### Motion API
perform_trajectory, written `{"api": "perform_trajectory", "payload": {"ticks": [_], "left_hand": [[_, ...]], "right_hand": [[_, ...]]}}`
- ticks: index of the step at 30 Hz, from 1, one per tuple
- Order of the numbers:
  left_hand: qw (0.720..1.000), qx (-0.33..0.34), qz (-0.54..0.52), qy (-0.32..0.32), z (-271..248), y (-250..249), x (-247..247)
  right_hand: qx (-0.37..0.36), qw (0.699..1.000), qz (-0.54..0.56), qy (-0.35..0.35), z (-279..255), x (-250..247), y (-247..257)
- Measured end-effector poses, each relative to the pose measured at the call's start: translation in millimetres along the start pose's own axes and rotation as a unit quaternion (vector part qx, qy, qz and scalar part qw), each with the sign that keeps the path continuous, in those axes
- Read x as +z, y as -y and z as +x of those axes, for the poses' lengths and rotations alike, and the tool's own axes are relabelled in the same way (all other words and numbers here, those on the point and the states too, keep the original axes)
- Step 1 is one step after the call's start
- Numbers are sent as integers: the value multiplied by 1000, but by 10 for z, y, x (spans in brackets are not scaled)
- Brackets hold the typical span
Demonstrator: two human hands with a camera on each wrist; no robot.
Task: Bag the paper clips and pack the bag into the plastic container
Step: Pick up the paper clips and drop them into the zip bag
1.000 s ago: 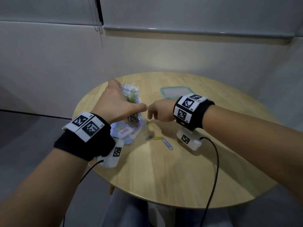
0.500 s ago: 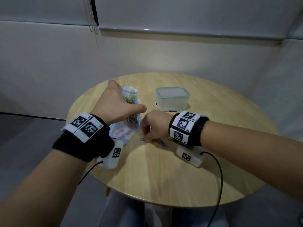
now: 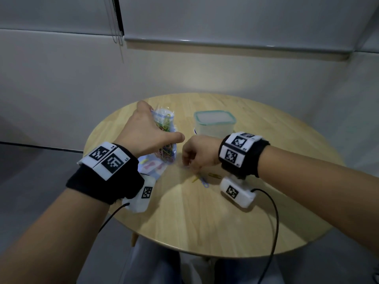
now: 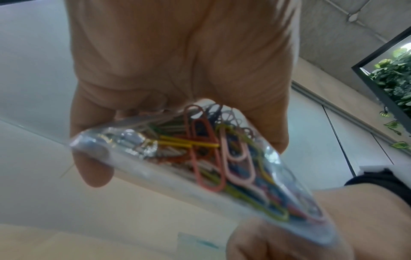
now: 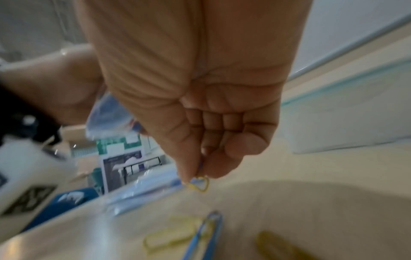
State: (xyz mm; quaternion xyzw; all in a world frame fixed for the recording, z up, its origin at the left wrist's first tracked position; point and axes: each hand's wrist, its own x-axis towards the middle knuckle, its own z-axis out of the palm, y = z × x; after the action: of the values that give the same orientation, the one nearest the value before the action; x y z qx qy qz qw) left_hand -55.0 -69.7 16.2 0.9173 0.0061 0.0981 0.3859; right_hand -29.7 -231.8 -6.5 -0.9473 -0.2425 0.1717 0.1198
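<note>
My left hand grips a clear zip bag upright above the round table; the left wrist view shows the bag packed with coloured paper clips. Just right of it, my right hand hovers low over the table and pinches a yellow paper clip between thumb and fingertip. Three loose clips lie under that hand: a yellow one, a blue one and a darker gold one. The plastic container, frosted with a teal-rimmed lid on top, stands behind the right hand.
A flat printed packet lies on the wooden table under the bag. Wrist cameras with cables hang below both wrists. A pale wall and a window blind stand behind the table. My legs show below the near edge.
My right hand dropped to the loose clips, then rose slightly with a yellow clip pinched in it. My left hand kept the bag upright in the same place.
</note>
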Motion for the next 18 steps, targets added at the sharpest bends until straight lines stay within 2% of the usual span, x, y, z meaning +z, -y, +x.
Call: {"api": "perform_trajectory", "payload": {"ticks": [4,13,15,18], "left_hand": [[1000,2,-3,-2,4,-9,17],[1000,22,1,19,-12,-90,141],[1000,23,0,20,-19,-101,153],[999,25,8,22,-31,-111,155]], "right_hand": [[18,1000,-2,0,-172,-105,-149],[85,995,7,-48,-407,138,-301],[113,991,-21,-62,-422,157,-284],[152,986,-61,-45,-449,180,-162]]}}
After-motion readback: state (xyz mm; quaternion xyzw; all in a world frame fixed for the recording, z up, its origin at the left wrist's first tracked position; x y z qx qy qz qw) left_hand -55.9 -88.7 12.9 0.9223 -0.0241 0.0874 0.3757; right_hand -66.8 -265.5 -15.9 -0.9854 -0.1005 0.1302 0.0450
